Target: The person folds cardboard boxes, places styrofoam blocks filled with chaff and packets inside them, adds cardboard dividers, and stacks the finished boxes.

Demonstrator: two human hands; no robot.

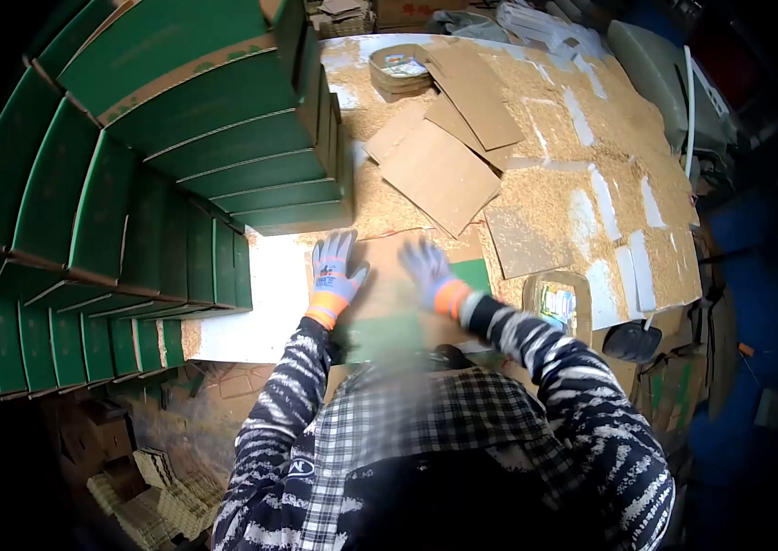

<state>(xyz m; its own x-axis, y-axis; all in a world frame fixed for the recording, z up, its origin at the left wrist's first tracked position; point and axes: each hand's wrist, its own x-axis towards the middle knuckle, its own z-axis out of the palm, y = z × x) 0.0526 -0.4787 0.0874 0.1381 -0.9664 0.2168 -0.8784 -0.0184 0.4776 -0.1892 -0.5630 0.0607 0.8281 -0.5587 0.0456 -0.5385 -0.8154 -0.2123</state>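
Observation:
In front of my body lies a flat brown cardboard piece with green parts (382, 266), perhaps a carton; a blurred streak over the middle hides some of it. My left hand (334, 271), in a grey glove with an orange cuff, rests along its left side, fingers stretched out. On the right part of the cardboard is my right hand (431, 275), gloved alike, slightly smeared, its fingers apart. A green patch (472, 274) shows beside the right cuff. Neither hand grips anything that I can see.
Stacked green cartons (242, 129) rise at the left. Loose cardboard sheets (439, 174) lie ahead on the table among wood shavings (554, 220). One open container (398, 78) stands at the back, another container (582, 303) with printed packets at the right edge.

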